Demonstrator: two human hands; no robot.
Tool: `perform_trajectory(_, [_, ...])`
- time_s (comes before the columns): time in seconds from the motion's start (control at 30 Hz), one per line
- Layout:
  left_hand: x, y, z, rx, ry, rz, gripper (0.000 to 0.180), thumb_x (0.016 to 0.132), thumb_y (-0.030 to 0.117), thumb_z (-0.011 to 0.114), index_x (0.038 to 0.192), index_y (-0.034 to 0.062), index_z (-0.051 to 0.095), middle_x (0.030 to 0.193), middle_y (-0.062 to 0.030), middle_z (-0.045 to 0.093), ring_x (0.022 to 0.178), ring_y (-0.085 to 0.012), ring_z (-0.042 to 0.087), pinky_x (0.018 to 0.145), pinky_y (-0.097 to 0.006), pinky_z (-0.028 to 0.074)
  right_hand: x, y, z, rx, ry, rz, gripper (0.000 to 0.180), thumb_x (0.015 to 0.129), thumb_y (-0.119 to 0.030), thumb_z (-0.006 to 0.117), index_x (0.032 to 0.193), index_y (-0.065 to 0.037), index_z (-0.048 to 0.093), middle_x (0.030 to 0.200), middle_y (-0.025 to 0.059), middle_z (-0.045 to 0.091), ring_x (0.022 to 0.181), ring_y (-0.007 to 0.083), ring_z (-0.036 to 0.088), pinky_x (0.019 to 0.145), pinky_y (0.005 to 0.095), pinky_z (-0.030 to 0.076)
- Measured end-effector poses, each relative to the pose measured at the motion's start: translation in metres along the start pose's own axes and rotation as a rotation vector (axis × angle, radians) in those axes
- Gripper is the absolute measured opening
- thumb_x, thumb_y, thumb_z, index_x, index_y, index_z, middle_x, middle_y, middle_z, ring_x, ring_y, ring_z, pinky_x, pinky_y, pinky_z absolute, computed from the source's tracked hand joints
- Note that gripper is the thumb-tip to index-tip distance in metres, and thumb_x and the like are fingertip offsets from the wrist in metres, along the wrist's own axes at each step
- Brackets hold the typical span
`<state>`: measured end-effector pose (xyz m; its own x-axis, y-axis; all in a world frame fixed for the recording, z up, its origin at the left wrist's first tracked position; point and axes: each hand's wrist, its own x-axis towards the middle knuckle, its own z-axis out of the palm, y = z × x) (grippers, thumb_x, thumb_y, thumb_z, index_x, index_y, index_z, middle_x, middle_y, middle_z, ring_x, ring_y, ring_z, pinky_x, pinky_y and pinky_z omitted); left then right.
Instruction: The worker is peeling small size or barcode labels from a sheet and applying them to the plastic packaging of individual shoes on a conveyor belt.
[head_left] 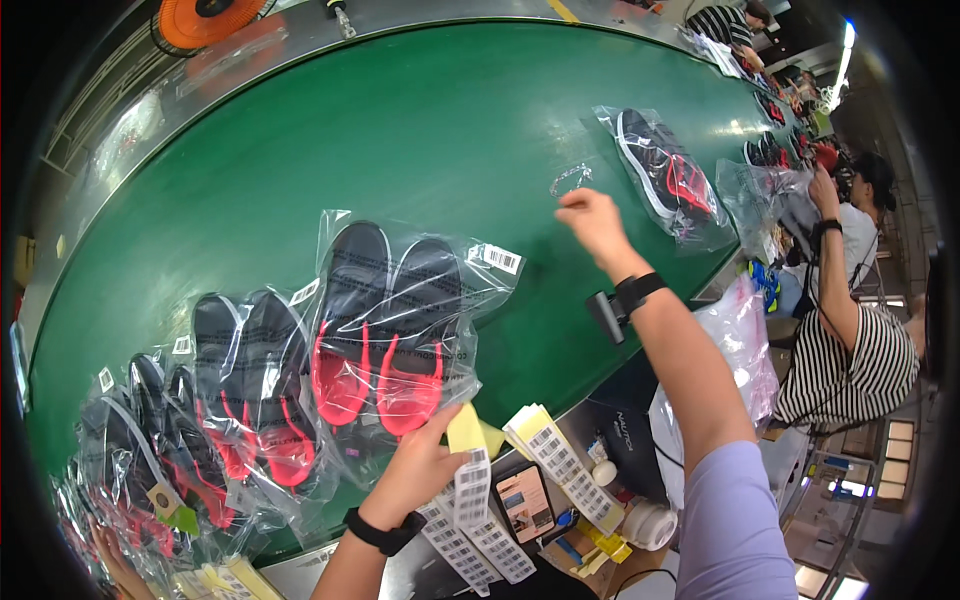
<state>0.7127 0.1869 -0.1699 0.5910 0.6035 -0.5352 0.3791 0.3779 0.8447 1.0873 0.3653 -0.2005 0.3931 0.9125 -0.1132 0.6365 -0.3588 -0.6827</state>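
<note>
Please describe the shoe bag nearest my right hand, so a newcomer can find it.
On the green table, a clear bag holding black and red footwear lies right of your right hand. Unlike the bags crowded at lower left, it lies away from them, a white sole edge curving along its left side.

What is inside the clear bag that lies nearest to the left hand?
Inside the clear bag are two black and pinkish-red shoes, side by side. Their undersides face the green table and cannot be seen; the insides of their toes are hidden too.
</note>
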Motion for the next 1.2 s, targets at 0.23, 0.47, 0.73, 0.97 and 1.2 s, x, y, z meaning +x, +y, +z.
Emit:
perform_trajectory(0.23, [0.053, 0.026, -0.02, 0.05, 0.525, 0.216, 0.066, 0.086, 0.0, 0.069, 0.145, 0.0002, 0.04, 0.084, -0.0169, 0.073, 0.077, -0.0172, 0.072, 0.069, -0.029, 0.052, 0.069, 0.093, -0.089, -0.881, 0.294, -0.185, 0.02, 0.076, -0.009, 0.058, 0.089, 0.002, 0.069, 0.103, 0.0265, 0.064, 0.099, 0.0446, 0.06, 0.086, 0.0518, 0.048])
perform_trajectory(0.47, [-0.016, 0.031, -0.025, -0.278, 0.256, 0.212, 0.061, 0.092, 0.003, 0.066, 0.148, 0.0087, 0.043, 0.074, 0.0005, 0.055, 0.067, -0.0047, 0.049, 0.062, -0.022, 0.041, 0.081, 0.171, -0.123, -1.175, 0.036, -0.192, 0.016, 0.079, -0.005, 0.055, 0.091, -0.007, 0.065, 0.097, 0.0177, 0.066, 0.096, 0.0379, 0.064, 0.079, 0.0489, 0.05])
perform_trajectory(0.73, [-0.121, -0.02, 0.01, -0.577, 0.385, 0.001, 0.033, 0.094, 0.004, 0.066, 0.127, 0.0024, 0.061, 0.073, 0.0034, 0.054, 0.063, -0.0019, 0.042, 0.056, -0.021, 0.034, 0.057, 0.097, -0.092, -0.431, -0.219, -0.36, 0.024, 0.071, 0.006, 0.064, 0.089, -0.002, 0.051, 0.076, 0.0047, 0.047, 0.071, 0.0171, 0.045, 0.067, 0.0305, 0.039])
perform_trajectory(0.97, [-0.145, -0.024, 0.005, -0.589, 0.683, -0.018, 0.019, 0.095, 0.002, 0.063, 0.113, -0.0015, 0.067, 0.084, 0.0002, 0.068, 0.073, -0.001, 0.057, 0.063, -0.018, 0.044, -0.153, -0.157, -0.019, -0.008, -0.304, -0.52, 0.009, 0.078, 0.001, 0.061, 0.086, 0.0, 0.058, 0.077, 0.0049, 0.056, 0.071, 0.0152, 0.051, 0.065, 0.0309, 0.042])
perform_trajectory(1.2, [-0.184, -0.007, -0.032, -0.616, 1.252, 0.217, 0.016, 0.094, 0.0, 0.061, 0.11, -0.0015, 0.067, 0.084, -0.0009, 0.068, 0.07, -0.004, 0.058, 0.063, -0.019, 0.045, -0.284, -0.228, 0.154, 0.196, -0.668, -0.757, 0.015, 0.085, -0.005, 0.065, 0.1, -0.004, 0.064, 0.085, 0.0129, 0.056, 0.074, 0.0342, 0.06, 0.065, 0.0436, 0.049])
